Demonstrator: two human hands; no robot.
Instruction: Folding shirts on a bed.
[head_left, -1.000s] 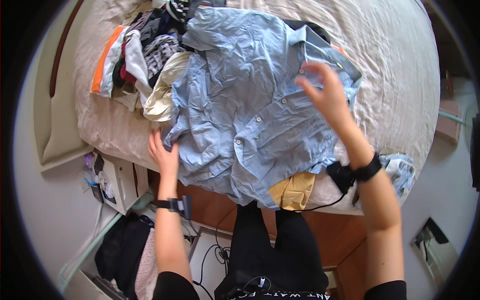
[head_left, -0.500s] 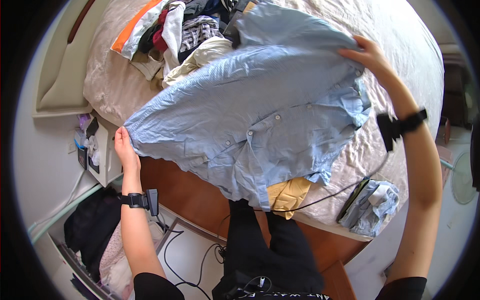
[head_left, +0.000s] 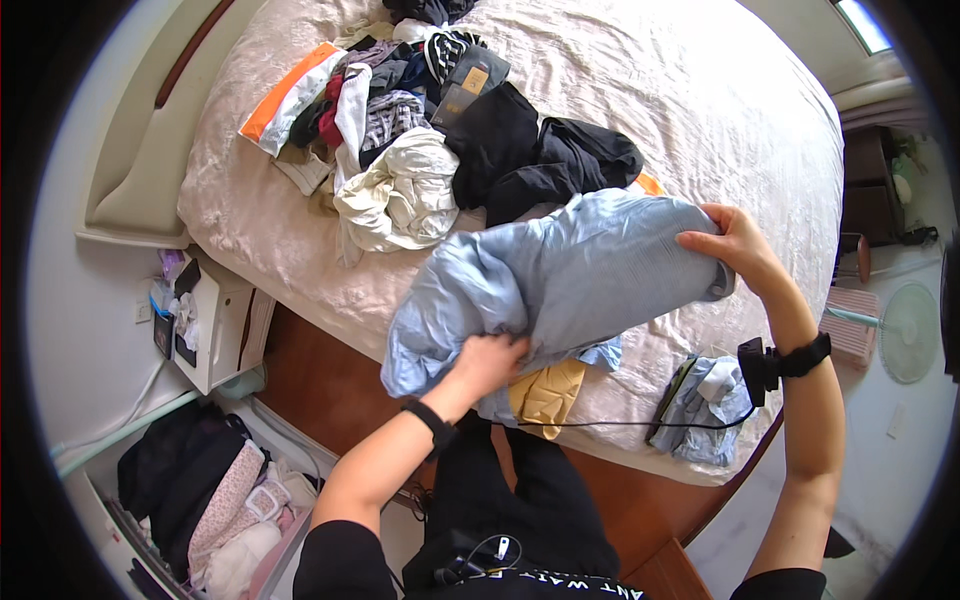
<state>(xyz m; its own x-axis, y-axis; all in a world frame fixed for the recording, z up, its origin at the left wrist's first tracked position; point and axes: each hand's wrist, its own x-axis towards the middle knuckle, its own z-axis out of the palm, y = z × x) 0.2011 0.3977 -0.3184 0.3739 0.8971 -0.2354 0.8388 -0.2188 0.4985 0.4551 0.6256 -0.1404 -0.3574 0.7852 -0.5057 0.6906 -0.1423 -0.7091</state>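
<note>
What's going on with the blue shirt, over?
Right hand gripping blue shirt at its right end. Left hand at near side, fingers partly hidden. Shirt bunched, folded over. Black cable crossing yellow cloth below.

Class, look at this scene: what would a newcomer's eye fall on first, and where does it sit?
Probably the blue shirt, bunched over the bed's near edge, its right end in the right hand and the left hand curled against its near side. Next, perhaps, the black garment just beyond it, and the orange-and-white item at the left of the clothes heap.
</note>
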